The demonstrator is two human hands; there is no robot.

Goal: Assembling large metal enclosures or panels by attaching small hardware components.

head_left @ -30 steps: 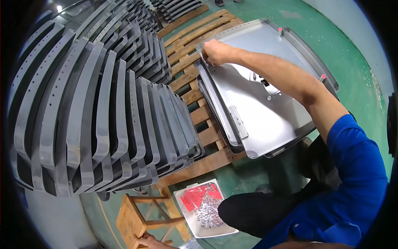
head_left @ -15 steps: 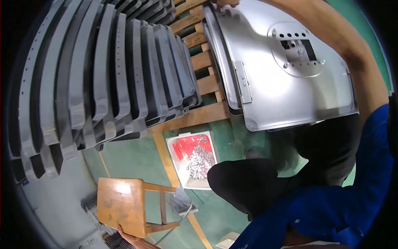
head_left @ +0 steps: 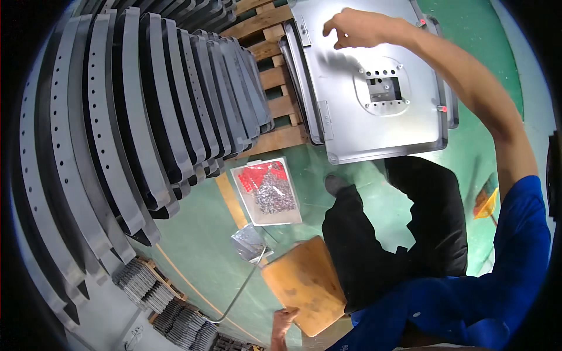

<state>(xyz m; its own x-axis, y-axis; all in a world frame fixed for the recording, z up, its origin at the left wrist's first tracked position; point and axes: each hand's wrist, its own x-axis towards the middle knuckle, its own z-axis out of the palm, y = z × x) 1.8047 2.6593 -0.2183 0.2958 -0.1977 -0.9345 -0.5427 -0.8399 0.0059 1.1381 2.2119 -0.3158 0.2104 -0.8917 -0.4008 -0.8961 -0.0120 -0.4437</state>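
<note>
My left hand (head_left: 285, 322) grips the edge of a wooden stool (head_left: 307, 286), whose worn seat shows beside my legs. Above a silver sheet-metal panel (head_left: 345, 128) at the top, my right hand (head_left: 358, 29) hovers with its fingers bent and apart, holding nothing that I can see; its shadow falls on the metal. The panel has a round plate with studs, holes and a rectangular cutout (head_left: 383, 89). A hinge-like bracket (head_left: 325, 120) sits on its left edge, and two small red-tipped posts (head_left: 441, 109) stick out on its right. Further metal panels lie under it.
Tall rows of grey metal frames (head_left: 134, 117) stand on the left, by a wooden pallet (head_left: 275, 140). On the green floor is a white bin (head_left: 295, 216) of red caps and small metal parts. A bent metal rod (head_left: 240, 292) and a yellow dustpan-like item (head_left: 486, 205) are nearby.
The stool has come from the far lower left to beside my legs, its seat now facing up. My right hand has left the panel's far edge and is over its surface.
</note>
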